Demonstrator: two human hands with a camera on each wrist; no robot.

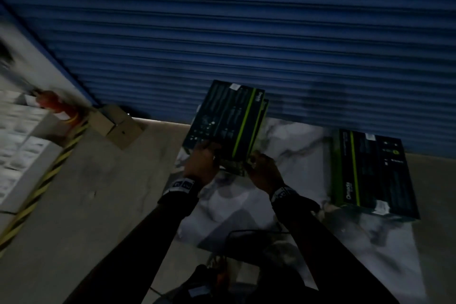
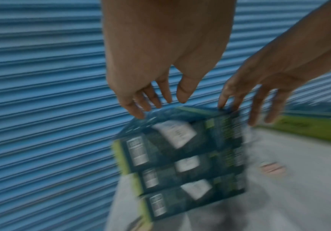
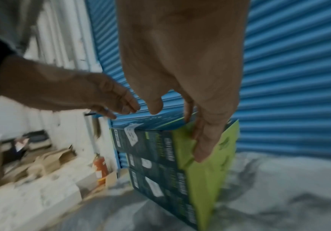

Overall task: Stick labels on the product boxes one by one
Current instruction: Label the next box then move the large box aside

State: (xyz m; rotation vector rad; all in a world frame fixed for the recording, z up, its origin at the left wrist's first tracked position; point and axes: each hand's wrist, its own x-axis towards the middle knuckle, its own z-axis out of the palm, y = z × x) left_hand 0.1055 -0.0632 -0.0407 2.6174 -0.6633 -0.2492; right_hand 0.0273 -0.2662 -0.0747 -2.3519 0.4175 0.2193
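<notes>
A stack of three dark product boxes [image 1: 227, 126] with lime-green sides stands on the marbled sheet by the shutter. White labels [image 2: 176, 134] show on their near ends, and another white label [image 1: 235, 86] sits at the top box's far corner. My left hand [image 1: 202, 158] reaches the near left corner of the stack. In the left wrist view its fingers [image 2: 140, 112] are straight and just touch the top box's edge. My right hand [image 1: 261, 165] is at the near right corner, its fingers [image 3: 200, 150] lying straight down the green side [image 3: 206, 179], thumb above the top.
A second stack of the same boxes [image 1: 375, 175] lies to the right on the marbled sheet [image 1: 283, 136]. The blue roller shutter [image 1: 246, 32] closes off the back. A red fire extinguisher [image 1: 53, 103], a yellow-black striped edge [image 1: 49, 175] and flattened cardboard [image 3: 48, 159] are on the left.
</notes>
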